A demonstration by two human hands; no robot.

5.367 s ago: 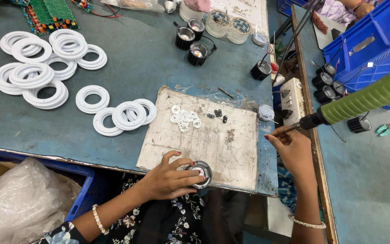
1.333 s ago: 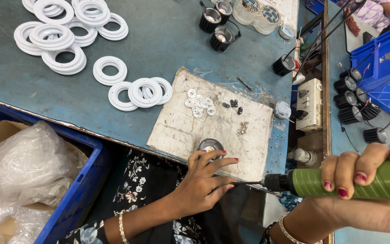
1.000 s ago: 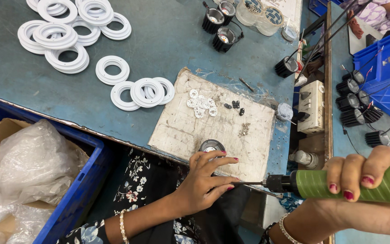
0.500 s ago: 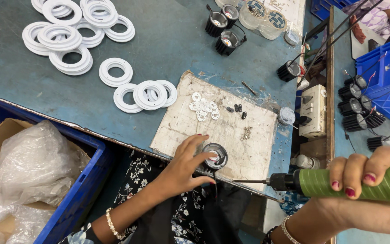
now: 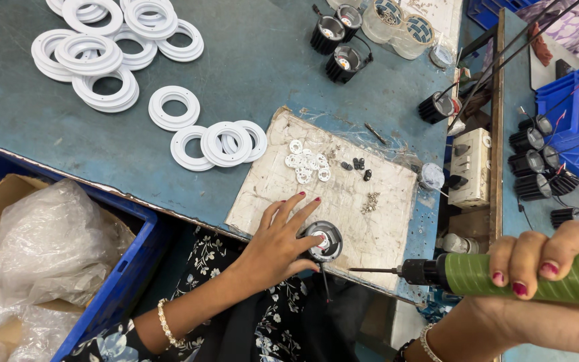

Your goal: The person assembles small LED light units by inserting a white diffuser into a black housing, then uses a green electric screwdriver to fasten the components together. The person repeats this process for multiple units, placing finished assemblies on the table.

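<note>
My left hand [image 5: 277,240] rests on a worn white work board [image 5: 383,221] and its fingers hold a small round black part with a pale centre [image 5: 323,240] near the board's front edge. My right hand [image 5: 537,265] grips a green electric screwdriver [image 5: 524,275] lying level, its thin bit [image 5: 373,270] pointing left, a short way right of and below the part, not touching it. On the board lie small white discs [image 5: 306,163], a few black bits [image 5: 358,165] and a heap of tiny screws [image 5: 370,202].
White plastic rings [image 5: 174,107] lie stacked and loose on the blue-green table [image 5: 249,74]. Black finned housings [image 5: 335,40] and tape rolls [image 5: 403,27] sit at the back. A switch box [image 5: 470,167] and more housings [image 5: 537,161] stand right. A blue crate [image 5: 125,288] with a plastic bag [image 5: 48,248] is lower left.
My left hand has shifted the round black part slightly along the board's front edge and spread its fingers over it. The screwdriver has stayed level at the right, bit pointing toward the part.
</note>
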